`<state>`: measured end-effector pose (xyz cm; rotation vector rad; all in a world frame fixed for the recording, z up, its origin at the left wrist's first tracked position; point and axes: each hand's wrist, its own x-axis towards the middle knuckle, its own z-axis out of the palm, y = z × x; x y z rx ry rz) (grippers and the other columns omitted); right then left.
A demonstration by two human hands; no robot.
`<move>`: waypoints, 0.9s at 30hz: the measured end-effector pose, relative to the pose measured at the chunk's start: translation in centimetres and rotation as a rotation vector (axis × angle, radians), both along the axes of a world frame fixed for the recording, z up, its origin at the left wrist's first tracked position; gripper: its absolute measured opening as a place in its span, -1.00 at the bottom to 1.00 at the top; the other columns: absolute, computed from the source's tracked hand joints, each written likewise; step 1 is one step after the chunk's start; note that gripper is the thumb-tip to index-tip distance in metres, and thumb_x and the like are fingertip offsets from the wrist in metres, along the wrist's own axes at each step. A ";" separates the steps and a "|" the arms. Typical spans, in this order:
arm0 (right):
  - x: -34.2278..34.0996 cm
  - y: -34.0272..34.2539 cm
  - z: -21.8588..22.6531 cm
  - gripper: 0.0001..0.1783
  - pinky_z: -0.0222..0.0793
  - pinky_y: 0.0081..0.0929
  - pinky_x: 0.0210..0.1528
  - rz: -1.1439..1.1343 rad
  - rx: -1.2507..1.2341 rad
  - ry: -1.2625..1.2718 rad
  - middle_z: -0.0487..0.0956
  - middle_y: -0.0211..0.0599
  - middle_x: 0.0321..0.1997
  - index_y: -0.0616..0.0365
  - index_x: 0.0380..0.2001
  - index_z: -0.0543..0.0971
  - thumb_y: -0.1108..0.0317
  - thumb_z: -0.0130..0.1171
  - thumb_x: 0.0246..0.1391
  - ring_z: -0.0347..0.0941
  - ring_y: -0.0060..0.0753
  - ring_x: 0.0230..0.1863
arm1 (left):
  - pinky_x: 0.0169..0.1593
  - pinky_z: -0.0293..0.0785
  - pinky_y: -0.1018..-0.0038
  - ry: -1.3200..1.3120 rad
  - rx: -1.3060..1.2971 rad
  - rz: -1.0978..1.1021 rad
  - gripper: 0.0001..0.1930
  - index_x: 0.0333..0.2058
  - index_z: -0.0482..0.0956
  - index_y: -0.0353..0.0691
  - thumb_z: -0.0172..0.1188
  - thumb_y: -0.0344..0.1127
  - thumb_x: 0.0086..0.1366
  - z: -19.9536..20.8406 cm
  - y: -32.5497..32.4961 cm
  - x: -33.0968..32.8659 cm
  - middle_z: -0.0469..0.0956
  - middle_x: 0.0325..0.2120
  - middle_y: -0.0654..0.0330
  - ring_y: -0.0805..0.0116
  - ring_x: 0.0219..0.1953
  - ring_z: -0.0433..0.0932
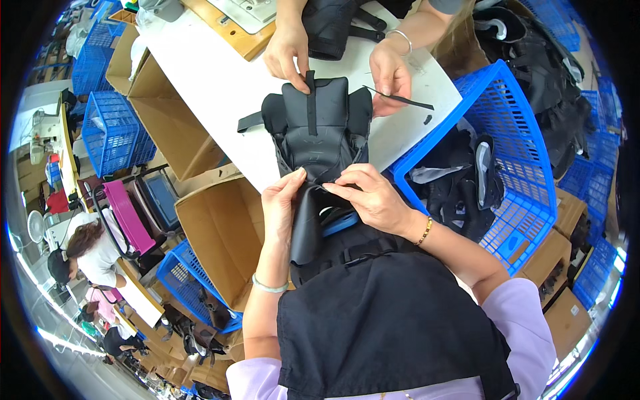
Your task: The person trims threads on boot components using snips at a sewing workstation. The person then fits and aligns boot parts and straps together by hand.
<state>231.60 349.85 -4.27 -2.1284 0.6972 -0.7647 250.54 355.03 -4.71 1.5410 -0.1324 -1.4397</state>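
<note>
A black padded piece (pixel 323 140) with rounded side wings and a strap down its middle lies over the near corner of the white table (pixel 220 87). My left hand (pixel 283 195) pinches its near edge, where a smooth black flap (pixel 306 227) hangs down. Just to the right, my right hand (pixel 373 200) has thumb and fingers closed on the same edge. Across the table, a co-worker's hand (pixel 290 53) touches the top of the middle strap (pixel 311 107). That person's other hand (pixel 390 73) holds a loose narrow black strap (pixel 407 101).
A blue plastic crate (pixel 533 150) with black pieces in it stands close on my right. Open cardboard boxes (pixel 217 233) are on my left. Another black padded item (pixel 327 30) and a wooden board (pixel 243 40) lie at the table's far side.
</note>
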 end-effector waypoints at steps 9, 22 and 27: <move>-0.2 0.4 -0.2 -0.59 0.34 -0.41 -0.04 -0.031 0.011 0.025 0.43 -0.33 -0.22 0.16 -0.12 0.55 0.59 0.10 -0.14 0.33 -0.28 -0.07 | -0.48 0.26 0.75 0.037 -0.015 0.029 -0.80 -0.28 0.62 -0.37 0.26 -0.36 0.15 0.0 0.1 -0.4 0.53 -0.56 0.34 0.68 -0.58 0.36; -0.3 -0.2 0.0 -0.55 0.34 -0.41 -0.04 -0.009 0.067 0.036 0.43 -0.34 -0.23 0.15 -0.12 0.56 0.63 0.11 -0.18 0.30 -0.27 -0.06 | -0.50 0.29 0.73 0.111 -0.002 0.025 -0.80 -0.31 0.61 -0.37 0.26 -0.35 0.14 -0.2 -0.2 -0.1 0.53 -0.57 0.33 0.68 -0.59 0.39; -0.4 -0.2 -0.1 -0.57 0.35 -0.41 -0.04 -0.018 0.078 0.028 0.43 -0.33 -0.24 0.15 -0.13 0.57 0.62 0.10 -0.17 0.31 -0.27 -0.07 | -0.50 0.27 0.73 0.050 0.021 0.009 -0.80 -0.30 0.62 -0.35 0.27 -0.34 0.14 0.0 -0.4 -0.4 0.54 -0.57 0.33 0.67 -0.59 0.38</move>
